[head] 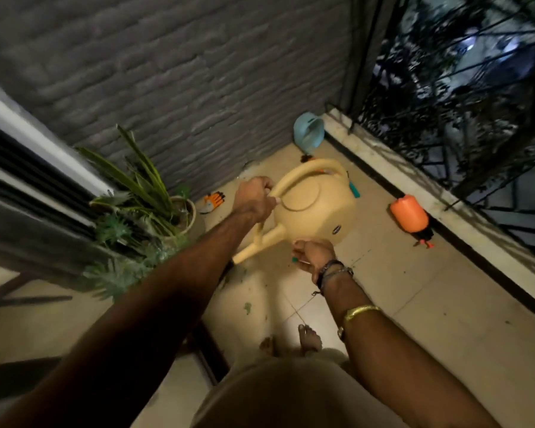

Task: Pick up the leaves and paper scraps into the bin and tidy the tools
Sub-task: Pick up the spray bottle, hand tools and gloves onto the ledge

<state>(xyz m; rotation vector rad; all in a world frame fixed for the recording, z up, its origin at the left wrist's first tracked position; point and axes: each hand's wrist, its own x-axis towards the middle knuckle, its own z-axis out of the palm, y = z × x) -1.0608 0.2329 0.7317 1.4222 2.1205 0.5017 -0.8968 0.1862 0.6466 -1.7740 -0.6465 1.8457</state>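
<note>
Head view: the watering can [315, 211] is held at frame centre above the floor [414, 304], its handle [303, 169] clasped by the left grip [254, 197]. The right grip [312, 253] is set under its base, closure not discernible. The spout [257, 247] is pointed lower left, between both grips.

— What's up top?
— A grey brick wall [198, 72] across the upper left, dark iron railing [439, 112] upper right, night beyond.
— And below?
— Pale tiled floor [430, 304], dimly lit, a raised kerb [383, 159] under the railing.
</note>
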